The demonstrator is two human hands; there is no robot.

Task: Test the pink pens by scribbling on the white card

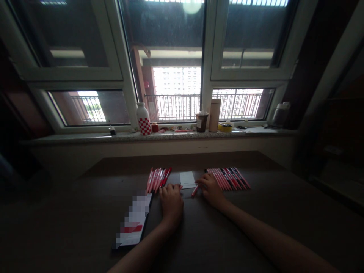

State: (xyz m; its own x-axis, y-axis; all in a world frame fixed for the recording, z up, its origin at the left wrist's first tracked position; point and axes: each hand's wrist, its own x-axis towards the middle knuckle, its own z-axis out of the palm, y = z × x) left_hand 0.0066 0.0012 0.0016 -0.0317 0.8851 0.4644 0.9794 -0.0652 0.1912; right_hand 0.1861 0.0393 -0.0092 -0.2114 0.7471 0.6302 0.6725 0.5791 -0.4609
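My left hand (172,203) is closed low over the table, fingers curled down. A small red pen piece (181,187) shows at its fingertips, mostly hidden by the hand. My right hand (212,190) pinches a short red pen (195,191), tilted with its lower end toward me. A thin dark line, perhaps a refill, runs leftward from the right fingertips across a white card (187,178). Beyond my left hand, several red and pink pens (157,178) lie side by side. A longer row of red, pink and black pens (231,178) lies beside my right hand.
A flat dark-edged case (133,223) with a partly blurred white-and-red face lies left of my left forearm. On the windowsill (125,138) behind the table stand a checkered bottle (144,120), a brown cup (202,122), a tall beige flask (214,115) and a yellow item (225,127).
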